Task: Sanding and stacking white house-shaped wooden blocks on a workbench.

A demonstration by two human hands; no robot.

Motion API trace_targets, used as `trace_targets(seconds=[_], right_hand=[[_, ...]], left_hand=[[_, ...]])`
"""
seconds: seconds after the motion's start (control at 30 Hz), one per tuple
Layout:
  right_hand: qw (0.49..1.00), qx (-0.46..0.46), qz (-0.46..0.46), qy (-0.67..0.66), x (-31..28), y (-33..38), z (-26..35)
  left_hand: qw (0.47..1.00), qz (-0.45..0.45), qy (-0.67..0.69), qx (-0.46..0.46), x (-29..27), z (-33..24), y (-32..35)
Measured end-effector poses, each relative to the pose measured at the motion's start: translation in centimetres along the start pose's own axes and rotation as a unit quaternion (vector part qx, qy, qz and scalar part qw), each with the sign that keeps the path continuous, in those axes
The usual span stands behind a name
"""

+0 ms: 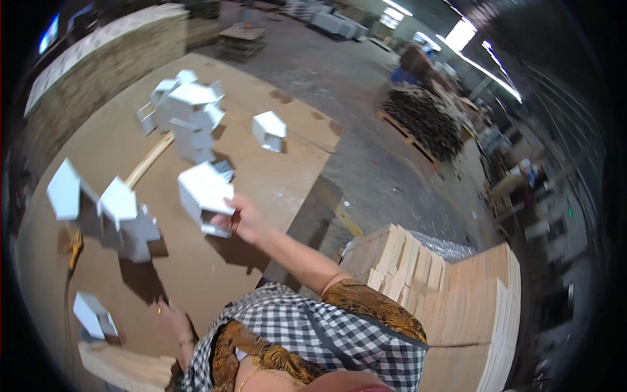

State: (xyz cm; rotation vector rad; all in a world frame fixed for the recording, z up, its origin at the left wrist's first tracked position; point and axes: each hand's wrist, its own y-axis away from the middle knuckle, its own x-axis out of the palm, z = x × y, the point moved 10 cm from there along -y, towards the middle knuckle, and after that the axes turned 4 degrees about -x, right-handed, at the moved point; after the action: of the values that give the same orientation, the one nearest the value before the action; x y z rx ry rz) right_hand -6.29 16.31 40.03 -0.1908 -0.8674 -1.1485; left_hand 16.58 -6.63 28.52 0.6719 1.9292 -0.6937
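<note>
My right hand (243, 220) is closed on the lower right corner of a white house-shaped box (204, 186) with a pointed end, raised over the brown table (196, 281). Low and to the left, my left hand (171, 320) holds nothing, its fingers apart near the table surface. Beyond it stand several similar white pieces, among them a pointed white box (119, 199) and a taller white box (64, 189). Another white box (91, 313) lies to the left of my left hand. A cluster of white boxes (189, 98) stands farther back.
A lone white box (269, 129) stands near the table's far right. A wooden strip (150, 159) lies mid-table. At the left is a yellow tool (76, 249) with a cord. Stacked wooden boards (450, 294) stand at my right, and light wood pieces (124, 366) lie at the near left.
</note>
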Motion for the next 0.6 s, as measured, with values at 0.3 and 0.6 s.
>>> trace_targets(seconds=[0.3, 0.6], right_hand=[[0.991, -0.094, 0.091, -0.005, 7.6, -4.6, 5.3], [0.981, -0.041, 0.154, 0.113, 16.9, -8.6, -1.8]], left_hand=[[0.993, -0.030, 0.115, -0.025, 0.4, -2.1, -2.2], [0.993, -0.051, 0.093, -0.045, -1.2, -0.8, -0.9]])
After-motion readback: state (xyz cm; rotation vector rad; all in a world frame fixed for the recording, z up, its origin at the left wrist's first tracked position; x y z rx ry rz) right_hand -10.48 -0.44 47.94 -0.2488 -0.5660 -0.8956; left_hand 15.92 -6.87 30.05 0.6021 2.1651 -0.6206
